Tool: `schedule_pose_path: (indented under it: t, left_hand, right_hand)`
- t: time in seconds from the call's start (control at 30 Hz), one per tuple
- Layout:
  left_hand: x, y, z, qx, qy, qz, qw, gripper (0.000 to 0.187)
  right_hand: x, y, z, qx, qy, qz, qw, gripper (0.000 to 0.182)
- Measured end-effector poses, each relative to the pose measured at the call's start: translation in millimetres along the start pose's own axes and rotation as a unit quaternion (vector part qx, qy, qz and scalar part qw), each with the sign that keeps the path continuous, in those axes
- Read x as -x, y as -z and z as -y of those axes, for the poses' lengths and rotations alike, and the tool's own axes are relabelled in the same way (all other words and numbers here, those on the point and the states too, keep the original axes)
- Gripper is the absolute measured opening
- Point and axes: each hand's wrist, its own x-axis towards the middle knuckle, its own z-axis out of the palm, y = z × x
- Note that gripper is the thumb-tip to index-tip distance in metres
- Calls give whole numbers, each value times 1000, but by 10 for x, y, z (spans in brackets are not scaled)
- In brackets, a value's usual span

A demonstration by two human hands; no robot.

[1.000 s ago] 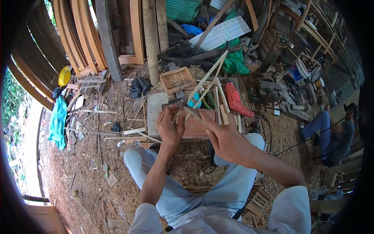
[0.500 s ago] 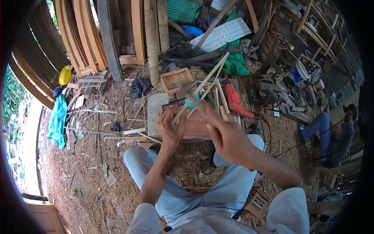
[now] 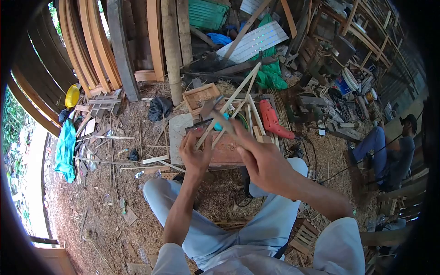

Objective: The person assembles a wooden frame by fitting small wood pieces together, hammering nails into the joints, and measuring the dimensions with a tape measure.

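My right hand [image 3: 268,167] is closed around the handle of a hammer [image 3: 210,109], whose metal head hangs over the wood pieces, slightly past my left fingertips. The near end of a long, pale wooden strip [image 3: 238,93] is gripped in my left hand [image 3: 195,153]. A second strip runs close beside it, and the two reach away from me toward the far side. Under my hands lies a low, reddish-brown work board [image 3: 228,151]. A turquoise round object [image 3: 222,122] shows behind the hammer handle, partly hidden.
Right of the strips lies a red power drill [image 3: 273,120] with its cord. A shallow wooden box [image 3: 201,97] sits behind the board, near a black plastic bag [image 3: 160,108]. Shavings and scraps cover the ground. At far right a person [image 3: 389,153] sits low.
The hammer head has shifted slightly left and shows less blur. My left hand keeps its hold on the strip. The whole view has moved a little, with the surroundings sliding left.
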Motion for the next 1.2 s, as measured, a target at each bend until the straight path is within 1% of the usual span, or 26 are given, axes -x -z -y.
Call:
schedule_pose_path:
  t: [0.07,0.1,0.17,0.2,0.27,0.4,0.47,0.5,0.57,0.6,0.67,0.7,0.77,0.8,0.87,0.9,0.97,1.0,1.07,1.1,1.17,1.2]
  left_hand:
    - [17,10,31,-40,-23,-9,999,13]
    - [12,29,10,-41,-25,-7,999,13]
    - [-35,38,-50,-47,-12,-6,999,13]
    - [-31,41,-39,-48,-12,-9,999,13]
    - [6,36,2,-18,19,13,1000,13]
    - [18,58,-8,-44,-1,2,999,13]
    - [-2,60,-12,-78,-3,9,997,15]
    - [15,61,-5,-80,0,7,997,15]
    - [25,30,19,3,26,2,1000,17]
    - [13,21,-2,4,29,2,1000,17]
    - [-17,45,-55,-27,15,-10,999,18]
    - [-12,50,-42,-29,16,-11,999,18]
    - [-3,46,-23,-21,3,-19,1000,16]
    - [13,53,-37,-22,3,-19,1000,16]
    - [9,66,-64,-32,13,-6,999,14]
    - [-3,56,-41,-32,13,-8,999,14]
    - [-1,32,21,38,10,-16,999,12]
    - [-6,28,9,37,12,-16,999,12]
    - [-27,27,-38,10,1,-30,1000,11]
    - [-24,40,-26,10,0,-30,999,11]
    - [0,57,7,-30,11,-6,999,18]
    - [-4,37,16,-27,6,-6,1000,18]
  right_hand:
    - [-8,-35,14,-32,48,-68,996,57]
    - [-1,-24,-4,-34,48,-70,996,57]
    - [-5,40,-68,33,-26,35,999,55]
    - [-33,77,-11,35,-23,36,998,55]
    - [-43,141,150,-61,-43,-17,997,54]
    - [-13,-18,-11,-16,-15,-4,1000,54]
    - [-15,0,-76,39,-24,49,998,55]
    - [-36,35,-24,39,-22,53,998,55]
    - [-76,159,149,-21,-58,34,998,56]
    - [-67,188,191,-20,-59,36,997,56]
    - [-56,199,242,-59,-24,-26,998,57]
    - [-53,148,201,-60,-23,-24,998,57]
    - [-45,25,68,-31,21,-28,999,59]
    - [-45,16,54,-32,21,-28,999,59]
    - [-77,23,38,20,-97,113,989,59]
    - [-100,58,74,20,-96,114,989,59]
    - [-105,137,193,-6,-62,51,997,58]
    - [-97,134,203,-7,-62,52,997,58]
    - [-69,116,215,-44,2,-62,997,57]
    - [-54,61,135,-44,2,-62,997,57]
    - [-34,-71,-92,2,-49,60,997,56]
    - [-47,-34,-73,5,-48,56,997,56]
